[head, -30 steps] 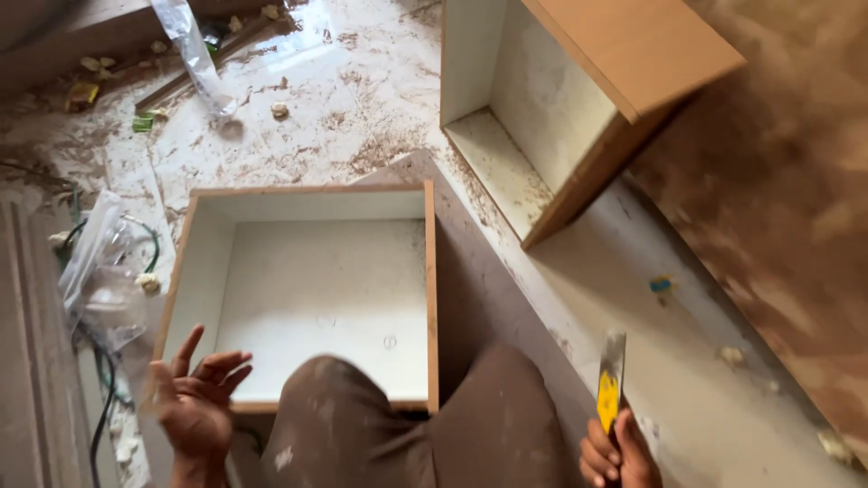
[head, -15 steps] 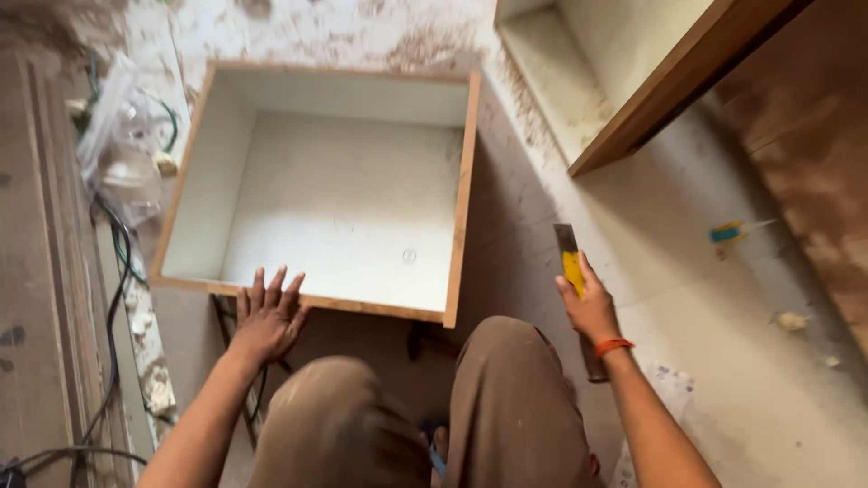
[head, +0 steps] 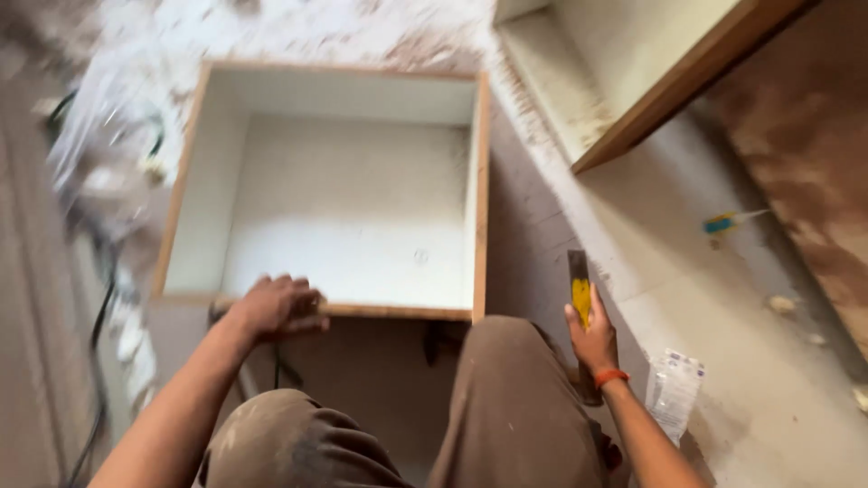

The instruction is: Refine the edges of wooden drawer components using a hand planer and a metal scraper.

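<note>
An open wooden drawer box (head: 482,181), white inside with brown edges, lies on the dusty floor in front of my knees. My left hand (head: 276,307) rests on its near edge with the fingers curled over the rim. My right hand (head: 594,337), with an orange band at the wrist, grips a flat tool with a yellow handle (head: 580,289) whose dark blade points away from me, just right of the drawer.
A second open cabinet box (head: 651,99) stands at the upper right. A small blue and yellow tool (head: 731,220) lies on the floor to the right. A white packet (head: 674,390) lies by my right forearm. Black cables and clear plastic (head: 108,172) lie along the left.
My left hand has come down from open above the floor onto the drawer's near edge. The view has moved closer to the drawer. My right hand keeps the tool.
</note>
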